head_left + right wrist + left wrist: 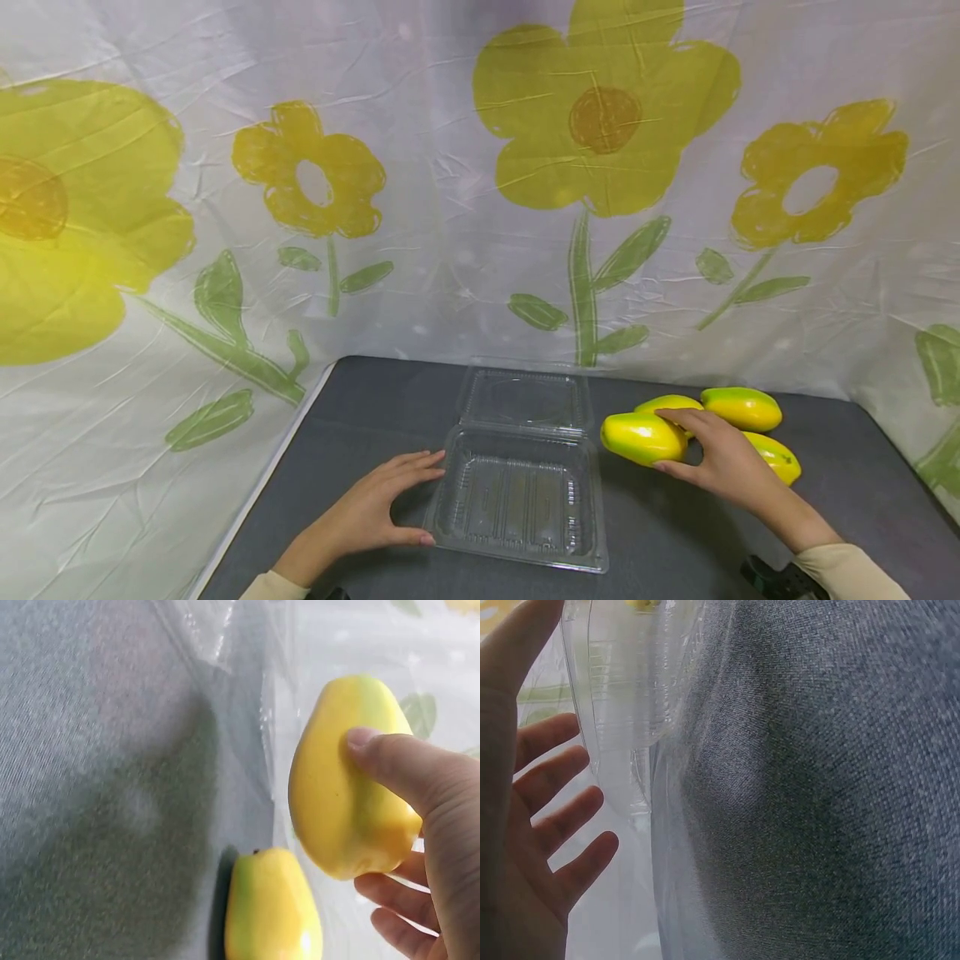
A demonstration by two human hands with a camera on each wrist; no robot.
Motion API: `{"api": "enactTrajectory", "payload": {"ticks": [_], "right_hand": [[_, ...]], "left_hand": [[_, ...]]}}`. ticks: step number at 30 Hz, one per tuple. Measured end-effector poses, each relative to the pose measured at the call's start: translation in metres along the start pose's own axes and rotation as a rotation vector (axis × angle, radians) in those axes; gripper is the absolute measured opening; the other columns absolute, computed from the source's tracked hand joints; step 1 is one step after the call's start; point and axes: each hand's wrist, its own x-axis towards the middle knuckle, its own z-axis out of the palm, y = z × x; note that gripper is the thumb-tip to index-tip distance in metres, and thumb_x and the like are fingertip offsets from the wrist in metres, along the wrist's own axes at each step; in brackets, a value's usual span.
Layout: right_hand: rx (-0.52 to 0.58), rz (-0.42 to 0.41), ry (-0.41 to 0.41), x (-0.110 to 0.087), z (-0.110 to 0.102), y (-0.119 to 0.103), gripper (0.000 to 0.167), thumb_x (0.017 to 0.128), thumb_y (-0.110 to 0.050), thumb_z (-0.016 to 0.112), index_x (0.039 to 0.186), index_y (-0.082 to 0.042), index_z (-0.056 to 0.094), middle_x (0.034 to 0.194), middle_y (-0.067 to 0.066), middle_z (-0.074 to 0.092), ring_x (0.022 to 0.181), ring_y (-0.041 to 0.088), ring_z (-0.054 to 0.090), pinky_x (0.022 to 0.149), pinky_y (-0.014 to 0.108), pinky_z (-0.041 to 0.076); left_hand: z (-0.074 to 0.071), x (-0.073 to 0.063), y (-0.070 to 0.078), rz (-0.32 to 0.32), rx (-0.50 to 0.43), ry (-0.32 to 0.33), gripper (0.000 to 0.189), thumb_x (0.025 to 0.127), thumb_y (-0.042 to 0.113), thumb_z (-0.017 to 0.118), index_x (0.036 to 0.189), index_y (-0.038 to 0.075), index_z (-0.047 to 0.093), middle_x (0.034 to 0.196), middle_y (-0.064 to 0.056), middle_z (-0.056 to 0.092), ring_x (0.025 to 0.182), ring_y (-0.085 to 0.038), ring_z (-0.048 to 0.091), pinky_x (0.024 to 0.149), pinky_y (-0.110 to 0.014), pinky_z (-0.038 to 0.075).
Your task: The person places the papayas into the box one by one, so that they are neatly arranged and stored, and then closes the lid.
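My right hand (723, 458) holds a yellow-green papaya (642, 438) between thumb and fingers, right of the clear plastic container. In the right wrist view the thumb presses the side of this papaya (349, 802), and the fingers show beyond its lower end. The clear container (517, 554) lies with its lid (525, 400) folded back behind it, and nothing sits in its base. Along the container's left side, my left hand (371, 508) has its fingers spread, with fingertips and thumb tip right at the rim. The left wrist view shows those fingers (574, 814) loosely extended, gripping nothing.
Behind and beside my right hand are more papayas: one at the back (741, 408), one partly hidden behind the held one (667, 403), and one at the right (776, 458). The dark grey table (360, 408) meets a flower-printed curtain (435, 275).
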Motion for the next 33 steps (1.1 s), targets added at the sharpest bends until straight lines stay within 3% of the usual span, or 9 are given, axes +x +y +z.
{"api": "enactTrajectory", "payload": {"ticks": [33], "right_hand": [[0.101,0.039,-0.014,0.018,0.002,-0.046,0.07,0.073,-0.039,0.087,0.131,-0.01,0.061,0.117,0.004,0.071,0.099,0.019,0.067,0.081,0.041,0.058]], "left_hand": [[0.001,0.0,0.006,-0.003,0.022,0.002,0.082,0.075,0.072,0.066,0.139,0.022,0.056,0.154,0.001,0.047,0.14,-0.027,0.047,0.105,-0.054,0.048]]}}
